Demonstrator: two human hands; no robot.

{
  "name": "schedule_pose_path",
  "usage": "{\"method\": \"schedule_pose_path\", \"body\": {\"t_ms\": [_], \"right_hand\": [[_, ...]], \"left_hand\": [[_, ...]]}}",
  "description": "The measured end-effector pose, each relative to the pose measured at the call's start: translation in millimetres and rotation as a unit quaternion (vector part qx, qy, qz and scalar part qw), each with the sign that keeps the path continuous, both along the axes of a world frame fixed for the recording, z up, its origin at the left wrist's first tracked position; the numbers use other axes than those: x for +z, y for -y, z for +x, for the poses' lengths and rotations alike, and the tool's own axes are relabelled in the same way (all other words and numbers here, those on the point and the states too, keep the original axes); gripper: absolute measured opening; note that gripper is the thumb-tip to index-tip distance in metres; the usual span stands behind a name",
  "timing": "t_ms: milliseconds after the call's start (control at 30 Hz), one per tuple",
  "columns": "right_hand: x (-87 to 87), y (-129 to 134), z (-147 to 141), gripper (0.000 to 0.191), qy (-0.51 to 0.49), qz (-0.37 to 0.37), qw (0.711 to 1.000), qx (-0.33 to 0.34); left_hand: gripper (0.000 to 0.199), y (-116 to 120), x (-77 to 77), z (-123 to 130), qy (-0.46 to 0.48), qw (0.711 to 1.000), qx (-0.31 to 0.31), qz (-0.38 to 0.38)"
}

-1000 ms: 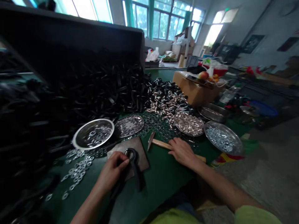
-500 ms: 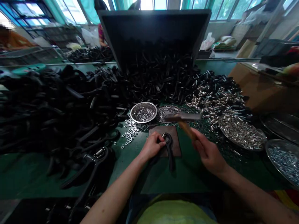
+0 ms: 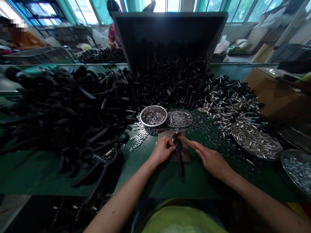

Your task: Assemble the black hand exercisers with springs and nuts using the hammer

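Observation:
On a brown square plate lies a black clamp handle with a rounded upper end, its grip pointing toward me. My left hand is closed at the handle's upper left, thumb and fingers pinched together there. A small metal piece seems to sit at the fingertips, partly hidden. My right hand grips the wooden shaft of a hammer. The hammer's head is down at the handle's upper end, close to my left fingertips; whether it touches is unclear.
Behind the plate stand a steel bowl and a shallow tray of small metal parts. Loose nuts lie left. Black clamp parts heap up left and before a tipped crate. Metal pins fill a dish right. Co-workers sit beyond.
My right hand has swung the hammer down and left, from raised above the plate to the black clamp handle's upper end. My left hand keeps its pinch. The whole view has shifted slightly.

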State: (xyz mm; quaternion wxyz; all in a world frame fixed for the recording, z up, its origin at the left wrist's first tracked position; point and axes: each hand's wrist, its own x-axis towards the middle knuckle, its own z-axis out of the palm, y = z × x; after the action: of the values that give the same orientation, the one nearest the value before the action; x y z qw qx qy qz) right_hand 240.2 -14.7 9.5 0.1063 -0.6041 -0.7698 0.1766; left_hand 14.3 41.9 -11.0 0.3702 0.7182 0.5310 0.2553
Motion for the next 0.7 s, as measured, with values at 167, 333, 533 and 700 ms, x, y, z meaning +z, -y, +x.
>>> {"method": "schedule_pose_path", "body": {"t_ms": [167, 333, 533, 700], "right_hand": [[35.5, 11, -1, 0.042, -0.096, 0.006, 0.995, -0.021], [59.5, 44, 2, 0.046, -0.207, 0.135, 0.967, -0.068], [33.7, 44, -1, 0.044, -0.046, 0.052, 0.996, 0.051], [40.1, 43, -5, 0.047, -0.079, 0.130, 0.988, 0.035]], "left_hand": [[0.024, 18, 4.8, -4, -0.051, 0.993, 0.046, 0.093], [0.033, 56, 3.8, -13, -0.141, 0.975, 0.088, 0.146], [0.011, 65, -1.8, -12, -0.197, 0.974, 0.042, 0.102], [0.009, 62, -1.6, -10, -0.207, 0.971, 0.036, 0.113]]}}
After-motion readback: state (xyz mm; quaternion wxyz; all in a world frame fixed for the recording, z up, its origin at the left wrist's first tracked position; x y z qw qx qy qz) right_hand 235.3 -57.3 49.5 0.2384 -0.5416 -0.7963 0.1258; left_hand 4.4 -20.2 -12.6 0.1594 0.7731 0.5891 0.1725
